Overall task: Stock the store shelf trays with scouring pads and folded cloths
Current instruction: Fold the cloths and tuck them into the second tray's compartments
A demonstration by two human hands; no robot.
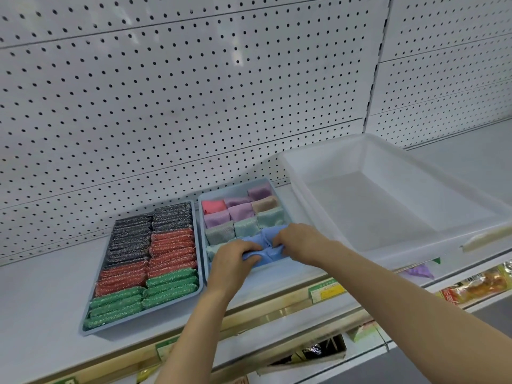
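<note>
Pegboard fills the back, white and dotted with holes, and the shelf runs below it, carrying everything. Take the cloth tray as our landmark: right of it, touching or very nearly, sits the big clear bin, tipped a little, its floor bare. Left of the cloth tray, just beside it, lies the pad tray, blue, packed in two columns of scouring pads: black pads at the back, red pads in the middle, green pads at the front. Inside the cloth tray itself, folded cloths stand in rows: a pink cloth at the back left corner, purple cloths beside and behind it, a tan one to the right, pale green cloths further forward. At the tray's front, both hands are in: the left hand has its fingers curled round a blue cloth at its left end, and the right hand pinches the same cloth on its right, fingers bent over the fold. The cloth lies across the front row, between the two hands. Below the tray's front edge, a yellow-green price tag sits on the shelf lip, and under that, packaged goods show on the lower shelf to the right.
</note>
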